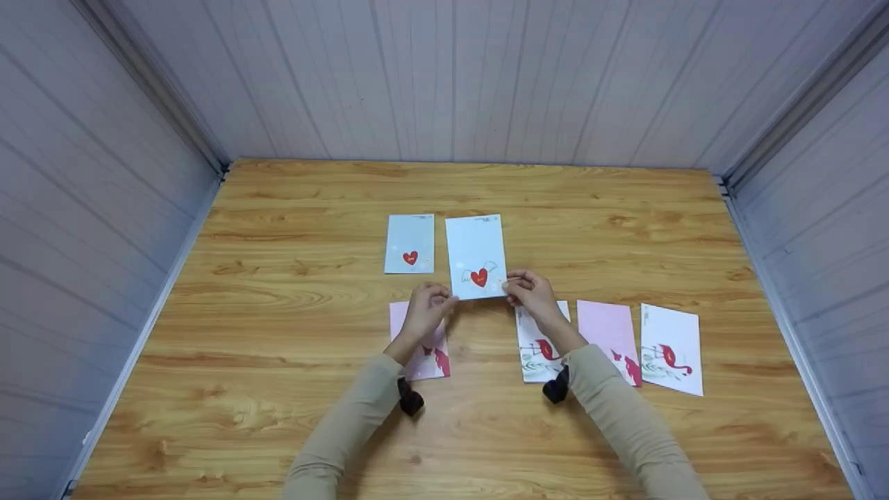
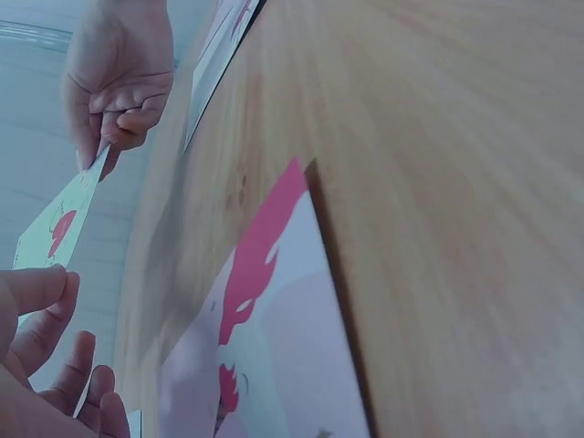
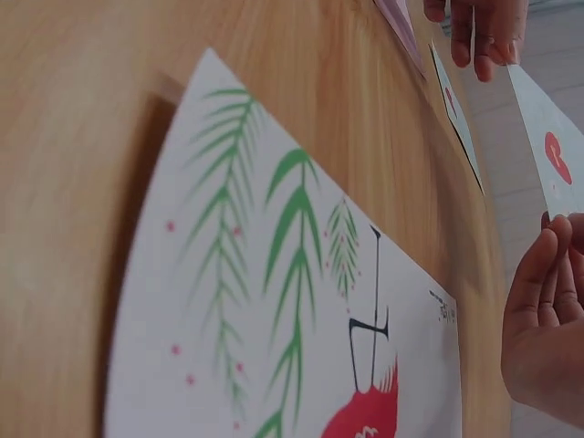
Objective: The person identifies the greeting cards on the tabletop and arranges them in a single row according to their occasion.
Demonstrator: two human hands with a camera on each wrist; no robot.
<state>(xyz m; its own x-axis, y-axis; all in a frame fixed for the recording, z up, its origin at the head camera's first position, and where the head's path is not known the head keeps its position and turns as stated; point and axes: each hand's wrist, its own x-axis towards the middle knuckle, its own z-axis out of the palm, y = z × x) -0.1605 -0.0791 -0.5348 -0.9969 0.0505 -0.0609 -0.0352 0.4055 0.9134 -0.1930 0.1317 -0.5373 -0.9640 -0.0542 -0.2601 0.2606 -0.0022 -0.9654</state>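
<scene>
Both hands hold one white card with a winged red heart (image 1: 476, 253) by its near corners, just above the wooden table (image 1: 278, 298). My left hand (image 1: 432, 301) pinches the left corner and my right hand (image 1: 522, 287) pinches the right corner. In the left wrist view the right hand (image 2: 119, 82) grips the card (image 2: 57, 224) while my left fingers (image 2: 41, 360) curl below. In the right wrist view the card (image 3: 552, 146) hangs between the left hand (image 3: 484, 32) and my right fingers (image 3: 547, 328).
A pale blue heart card (image 1: 410, 243) lies left of the held one. Nearer me lie a pink flamingo card (image 1: 434, 361) under the left wrist, a white flamingo card (image 1: 536, 351) under the right wrist, another pink card (image 1: 610, 333) and another white flamingo card (image 1: 670, 347). Grey panel walls enclose the table.
</scene>
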